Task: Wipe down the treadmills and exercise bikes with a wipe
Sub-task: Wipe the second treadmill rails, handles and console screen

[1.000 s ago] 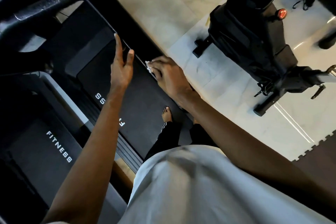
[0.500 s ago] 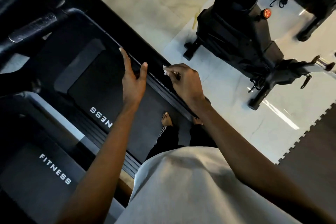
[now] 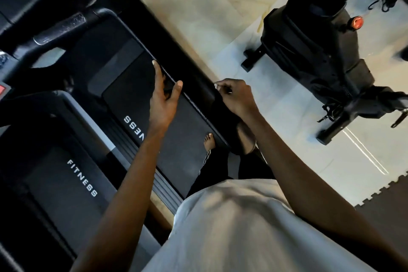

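I stand on a black treadmill belt (image 3: 185, 130). My right hand (image 3: 237, 98) pinches a small white wipe (image 3: 217, 86), only a sliver of which shows past the fingers. It holds the wipe over the treadmill's black side rail (image 3: 192, 77). My left hand (image 3: 163, 99) is open with straight fingers, hovering over the belt near the rail's inner edge. A black exercise bike (image 3: 320, 55) with a red knob (image 3: 356, 22) stands on the floor to the right.
A second treadmill belt (image 3: 72, 174) marked FITNESS lies to the left. Black handlebars (image 3: 57, 26) cross the upper left. Pale marble floor (image 3: 198, 11) separates the treadmill and bike. A dark foam mat (image 3: 388, 205) lies at lower right. My bare foot (image 3: 209, 140) rests on the belt.
My right hand has lifted and drawn the wipe from the belt's edge outward across the side rail. My left hand stays open above the belt. The camera view has shifted.
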`<state>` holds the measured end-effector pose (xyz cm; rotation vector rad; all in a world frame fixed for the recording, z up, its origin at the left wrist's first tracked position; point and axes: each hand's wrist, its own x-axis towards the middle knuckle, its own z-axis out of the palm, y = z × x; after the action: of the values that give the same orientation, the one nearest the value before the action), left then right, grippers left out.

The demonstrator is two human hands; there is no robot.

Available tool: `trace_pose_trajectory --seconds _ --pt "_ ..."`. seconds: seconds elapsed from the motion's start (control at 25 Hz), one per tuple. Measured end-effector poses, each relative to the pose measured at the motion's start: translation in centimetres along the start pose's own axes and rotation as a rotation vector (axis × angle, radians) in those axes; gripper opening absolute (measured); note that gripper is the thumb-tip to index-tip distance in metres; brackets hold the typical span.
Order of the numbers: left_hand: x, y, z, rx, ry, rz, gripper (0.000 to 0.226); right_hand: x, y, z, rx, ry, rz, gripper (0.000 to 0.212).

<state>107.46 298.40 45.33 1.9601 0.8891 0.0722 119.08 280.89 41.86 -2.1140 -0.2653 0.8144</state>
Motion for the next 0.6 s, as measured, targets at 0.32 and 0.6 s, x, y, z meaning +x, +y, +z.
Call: trace_pose_trajectory --seconds 0.32,0.6 --pt "0.2 0.2 0.2 -0.003 0.0 -0.091 0.082 0.5 3.9 -0.5 0.077 -0.08 0.039 0.019" --pt "0.1 1.1 0.4 -0.055 0.02 -0.155 0.08 4.6 2.1 0.7 0.228 -0.101 -0.105 0.022"
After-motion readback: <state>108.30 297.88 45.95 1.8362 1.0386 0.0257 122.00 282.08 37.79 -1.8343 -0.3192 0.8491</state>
